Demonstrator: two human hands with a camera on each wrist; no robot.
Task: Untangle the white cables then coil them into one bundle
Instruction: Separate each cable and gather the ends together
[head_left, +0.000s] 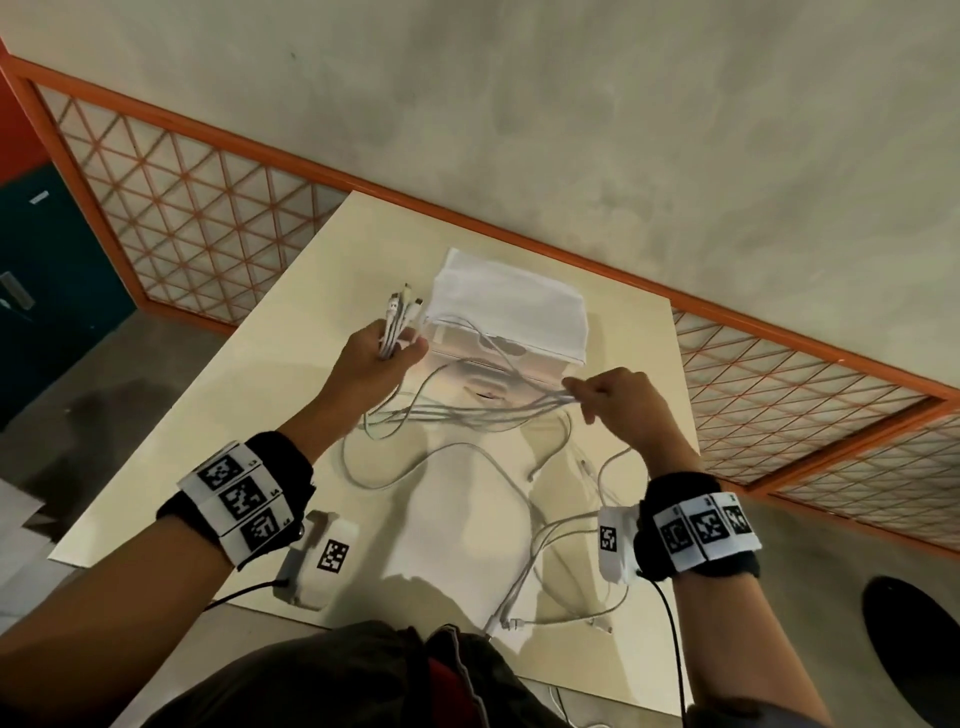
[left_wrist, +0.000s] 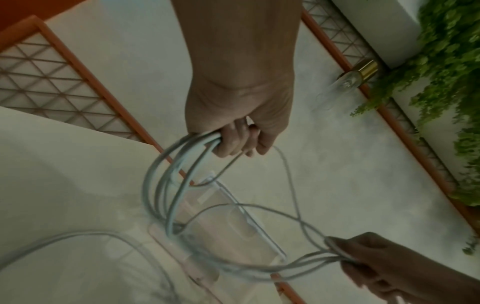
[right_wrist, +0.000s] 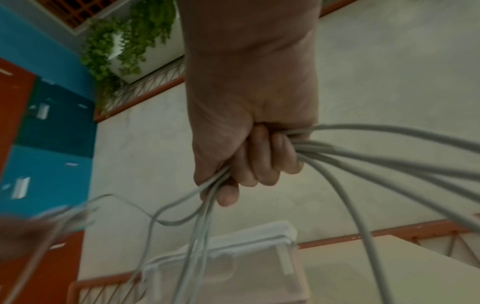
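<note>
Several white cables (head_left: 467, 415) hang between my two hands above the cream table (head_left: 249, 415). My left hand (head_left: 382, 358) grips their plug ends (head_left: 400, 306), which stick up past my fist. My right hand (head_left: 608, 395) grips the same strands further along, to the right. Between the hands the strands sag in loops. Loose lengths trail over the table to the near edge, ending in plugs (head_left: 511, 623). In the left wrist view my left hand (left_wrist: 233, 142) holds curved strands (left_wrist: 166, 185). In the right wrist view my right hand (right_wrist: 249, 164) is fisted round several strands (right_wrist: 363, 156).
A clear plastic box (head_left: 498, 353) with a white cloth (head_left: 509, 301) on top stands at the back of the table, just beyond my hands. An orange-framed lattice railing (head_left: 779, 374) runs behind the table. A dark round object (head_left: 914, 644) lies at the right on the floor.
</note>
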